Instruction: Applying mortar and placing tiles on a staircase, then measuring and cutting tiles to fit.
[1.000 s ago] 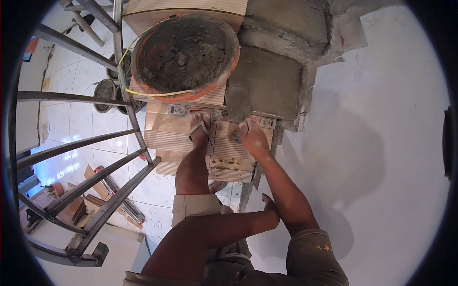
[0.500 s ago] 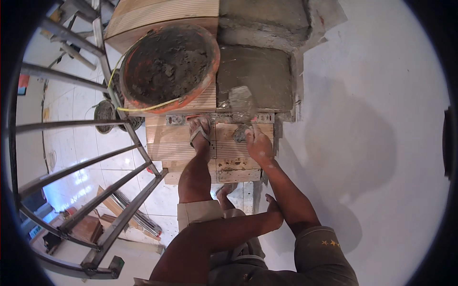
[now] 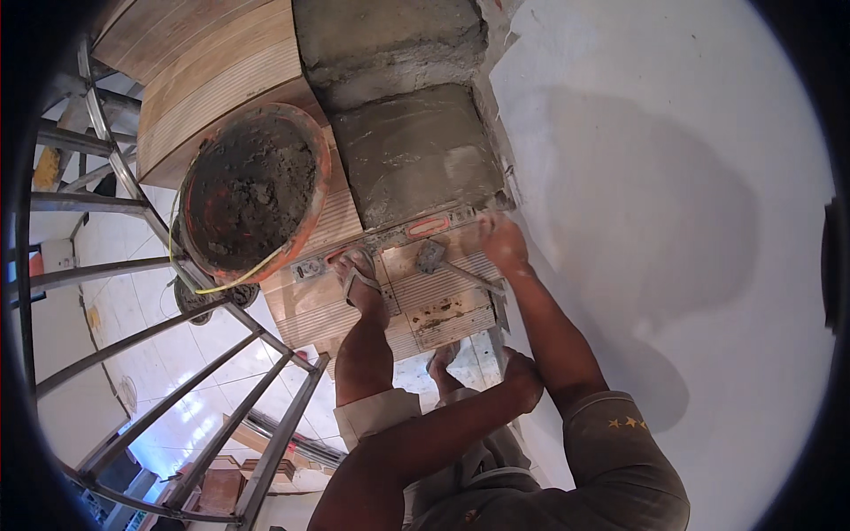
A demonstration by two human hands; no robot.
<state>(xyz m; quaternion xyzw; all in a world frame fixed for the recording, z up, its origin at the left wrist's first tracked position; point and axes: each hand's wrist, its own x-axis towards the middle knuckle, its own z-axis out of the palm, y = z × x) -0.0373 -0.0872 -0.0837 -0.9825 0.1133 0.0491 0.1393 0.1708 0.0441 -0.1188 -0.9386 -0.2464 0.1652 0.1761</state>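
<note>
Far left: a metal railing [image 3: 282, 440] is slanting past small dark buckets [image 3: 200, 317] on the floor; their grey contents are not showing clearly. Next, an orange bucket [image 3: 312, 228] is holding plenty of lumpy, dark mortar [image 3: 257, 186]. Tiles [image 3: 221, 71] are covering the left-hand steps and the lower tread; the mortar bed [image 3: 398, 146] to the right is lying smoothed but untiled, so work there is looking unfinished. A spirit level [image 3: 390, 237] is running along its front, a mallet [image 3: 431, 257] resting just below. The right hand [image 3: 501, 241], blurred, is apparently curling closed around a trowel [image 3: 464, 165] over the bed. The left hand [image 3: 522, 380] is bending beside the right forearm; its grip, cannot tell.
</note>
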